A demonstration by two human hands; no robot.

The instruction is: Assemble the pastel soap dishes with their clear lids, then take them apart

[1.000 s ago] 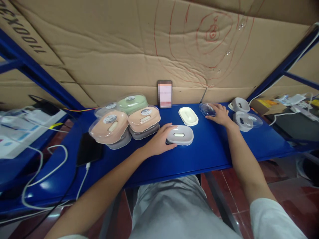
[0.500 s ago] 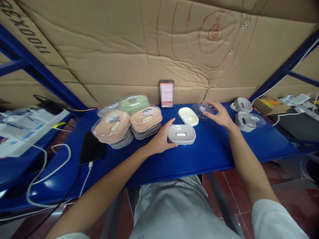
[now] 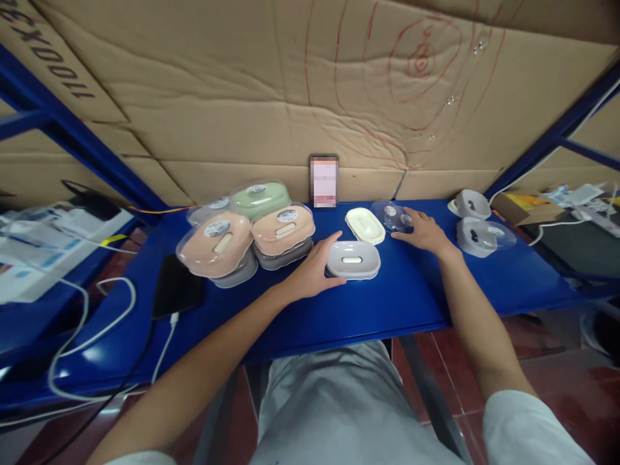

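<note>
My left hand [image 3: 312,271] rests against the left side of a grey soap dish [image 3: 353,259] in the middle of the blue shelf [image 3: 387,303], fingers curled round its edge. My right hand [image 3: 422,231] lies on the shelf with its fingertips on a clear plastic lid [image 3: 391,215]. A cream soap dish [image 3: 365,225] sits between the lid and the grey dish, just behind the grey one.
A stack of lidded soap dishes, peach [image 3: 216,245], peach [image 3: 283,230] and green [image 3: 259,197], stands at the left. Two grey dishes [image 3: 477,234] sit at the right. A phone [image 3: 324,181] leans on the cardboard wall [image 3: 290,97]. A dark phone [image 3: 177,294] with white cables [image 3: 72,336] lies far left.
My right hand has slid the clear lid leftward, closer to the cream dish, lifting briefly and settling down again. My left hand has stayed on the grey dish.
</note>
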